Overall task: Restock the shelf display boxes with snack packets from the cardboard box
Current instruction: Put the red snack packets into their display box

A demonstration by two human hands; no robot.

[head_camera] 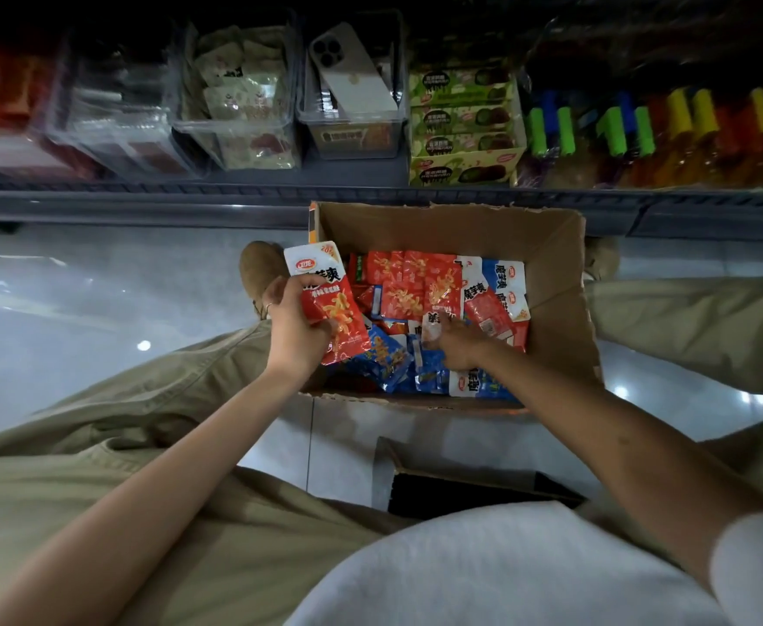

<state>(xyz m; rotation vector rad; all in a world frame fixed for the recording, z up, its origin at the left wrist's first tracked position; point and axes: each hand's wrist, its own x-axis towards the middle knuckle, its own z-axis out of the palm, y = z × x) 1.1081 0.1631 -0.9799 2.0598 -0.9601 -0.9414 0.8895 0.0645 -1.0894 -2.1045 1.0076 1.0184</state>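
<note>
Left hand (296,329) was curled round a small stack of red packets (330,305), thumb across the front. It held them up over the left edge of the cardboard box (551,255). Labels faced me and the stack was squared up, prob so more could go on the same pile.

Right hand (456,343) was down inside the box w/ fingertips on the loose heap. Blur there, so I couldn't tell if it pinched a packet or only touched one.

The box sat on the floor (77,286) btwn my knees, right below the shelf (144,203), which made for a short reach up. Inside, more red ones lay in a row toward the far side, and blue packets (388,359) were jumbled at the near side.

On the shelf, clear display boxes (235,142) stood side by side. One held pale packets (235,92). The next had a phone (348,70) propped in it, w/ a green carton (461,169) just beside.

My read: this was the gathering stage, picking reds out from blues by colour. None of this handful had gone up yet. The foil looked slippery, so a bigger stack could fan out of the grip.
</note>
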